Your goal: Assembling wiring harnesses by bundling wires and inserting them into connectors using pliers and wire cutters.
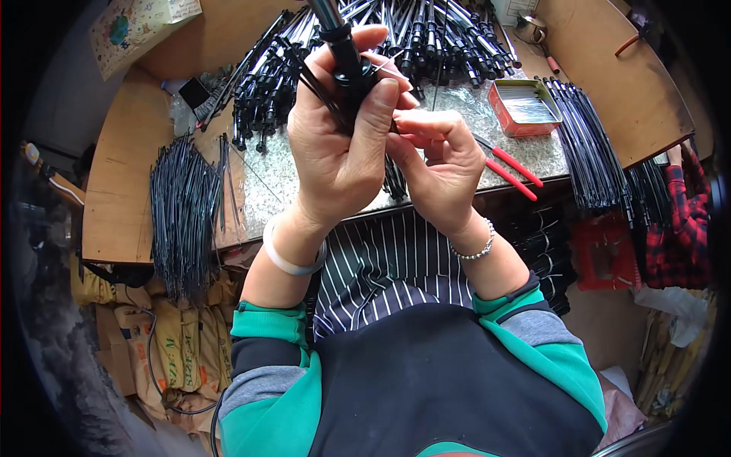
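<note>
From the head view, my left hand (339, 148) is closed around a black rod (333, 30) with collars, held up above the surface (270, 171), and dark strips (314, 87) stand out beside it under the same fingers. My right hand (440, 164) is drawn into a pinch just below the rod, against my left thumb; whether it grips a strip I cannot tell, since the fingertips hide it. A thin white piece (390, 68) shows at my left fingers. To do this well, I judge the left hand should hold the rod steady with the collar facing me, while the right works with fingertips alone, one strip at a time, without bending or crossing them. Counting, I have one rod in hand; the strips overlap too much to number. There is one tin (501, 113) of fine wires (527, 103), one pair of red-handled pliers (518, 167) near my right hand, and one heap (434, 46) of collared rods behind, too tangled to count. One large bundle (183, 217) hangs over the front edge at left; at right I make out two, the nearer bundle (586, 145) and a farther one (649, 194).
</note>
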`<state>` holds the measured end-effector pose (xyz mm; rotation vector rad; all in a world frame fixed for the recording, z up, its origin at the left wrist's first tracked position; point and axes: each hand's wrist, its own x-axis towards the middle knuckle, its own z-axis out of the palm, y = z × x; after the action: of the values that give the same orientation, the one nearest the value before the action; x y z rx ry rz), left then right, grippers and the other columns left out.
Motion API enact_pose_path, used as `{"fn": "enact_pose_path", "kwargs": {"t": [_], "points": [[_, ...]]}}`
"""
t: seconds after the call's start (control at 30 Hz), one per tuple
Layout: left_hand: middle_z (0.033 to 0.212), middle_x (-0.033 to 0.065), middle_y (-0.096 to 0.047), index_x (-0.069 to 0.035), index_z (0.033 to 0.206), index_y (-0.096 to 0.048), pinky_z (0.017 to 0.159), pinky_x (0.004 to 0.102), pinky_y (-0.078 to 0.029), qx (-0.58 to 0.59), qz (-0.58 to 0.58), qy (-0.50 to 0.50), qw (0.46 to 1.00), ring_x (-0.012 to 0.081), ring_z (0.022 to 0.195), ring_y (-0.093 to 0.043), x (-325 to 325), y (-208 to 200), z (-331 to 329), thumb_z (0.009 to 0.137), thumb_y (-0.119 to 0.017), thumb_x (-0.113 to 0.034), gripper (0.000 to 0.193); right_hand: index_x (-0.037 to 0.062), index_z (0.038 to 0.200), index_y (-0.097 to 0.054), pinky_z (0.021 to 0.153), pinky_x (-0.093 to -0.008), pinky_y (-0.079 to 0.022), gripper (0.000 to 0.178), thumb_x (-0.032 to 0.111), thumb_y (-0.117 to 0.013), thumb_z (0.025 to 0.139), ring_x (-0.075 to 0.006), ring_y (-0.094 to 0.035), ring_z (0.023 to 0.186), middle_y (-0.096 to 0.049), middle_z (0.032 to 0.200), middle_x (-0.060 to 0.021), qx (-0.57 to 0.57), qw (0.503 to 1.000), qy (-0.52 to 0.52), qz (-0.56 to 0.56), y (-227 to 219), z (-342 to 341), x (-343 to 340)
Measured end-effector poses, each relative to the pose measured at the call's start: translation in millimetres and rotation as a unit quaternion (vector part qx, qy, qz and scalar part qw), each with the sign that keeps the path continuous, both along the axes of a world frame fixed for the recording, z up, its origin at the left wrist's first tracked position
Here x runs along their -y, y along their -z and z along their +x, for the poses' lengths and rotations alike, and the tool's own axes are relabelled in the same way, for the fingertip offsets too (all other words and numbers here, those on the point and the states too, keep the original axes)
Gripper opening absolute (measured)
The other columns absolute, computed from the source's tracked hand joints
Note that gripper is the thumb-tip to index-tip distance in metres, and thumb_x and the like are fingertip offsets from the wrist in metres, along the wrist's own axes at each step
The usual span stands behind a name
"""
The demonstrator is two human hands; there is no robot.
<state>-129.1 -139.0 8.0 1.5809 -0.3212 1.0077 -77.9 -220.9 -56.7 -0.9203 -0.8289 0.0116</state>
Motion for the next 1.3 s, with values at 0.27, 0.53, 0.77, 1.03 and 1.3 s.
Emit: {"fn": "enact_pose_path", "kwargs": {"t": [0.27,0.53,0.77,1.03,1.3], "points": [[0.059,-0.0001,-0.045,0.007,0.124,-0.030,0.046,0.0178,-0.042,0.012,-0.017,-0.037,0.999,0.0053,0.046,-0.046,-4,0,-12,0.089,-0.045,-0.004,0.040,0.0031,0.101,-0.045,0.085,-0.0321,-0.041,0.041,0.017,-0.072,0.074,-0.0216,-0.051,0.093,-0.047,0.107,-0.0133,0.240,0.945,0.210,-0.069,24,-1,9],[0.060,0.0027,-0.053,0.008,0.120,-0.036,0.047,0.0181,-0.043,-0.038,-0.081,0.075,0.993,0.0064,0.048,-0.052,11,17,-49,0.089,-0.046,-0.003,0.035,0.0004,0.088,-0.058,0.061,-0.0274,-0.045,0.056,0.055,-0.058,0.078,-0.0168,-0.057,0.062,-0.057,0.069,-0.0092,0.065,0.973,-0.083,-0.204,100,-35,31],[0.053,0.0018,-0.048,0.008,0.105,-0.055,0.042,0.0214,-0.040,-0.209,-0.098,0.034,0.972,0.0078,0.041,-0.044,18,47,-66,0.092,-0.048,-0.012,0.025,-0.0009,0.112,-0.050,0.069,-0.0318,-0.049,0.072,0.055,-0.065,0.070,-0.0227,-0.059,0.075,-0.059,0.089,-0.0135,0.140,0.962,0.010,-0.234,101,-43,49],[0.092,0.0109,-0.064,0.006,0.103,-0.060,0.062,0.0223,-0.046,-0.135,0.002,-0.037,0.990,0.0076,0.066,-0.053,26,82,-69,0.081,-0.059,0.002,0.023,0.0010,0.089,-0.060,0.051,-0.0273,-0.041,0.038,0.032,-0.072,0.071,-0.0172,-0.050,0.062,-0.055,0.078,-0.0084,0.403,0.876,0.194,-0.183,3,-32,54],[0.098,0.0162,-0.064,0.003,0.105,-0.060,0.064,0.0251,-0.048,-0.206,0.092,-0.102,0.969,0.0165,0.067,-0.059,27,95,-69,0.073,-0.069,-0.007,0.034,-0.0006,0.072,-0.058,0.042,-0.0241,-0.030,0.010,0.004,-0.064,0.079,-0.0103,-0.042,0.047,-0.049,0.057,-0.0056,0.147,0.961,-0.012,-0.235,11,-40,77]]}}
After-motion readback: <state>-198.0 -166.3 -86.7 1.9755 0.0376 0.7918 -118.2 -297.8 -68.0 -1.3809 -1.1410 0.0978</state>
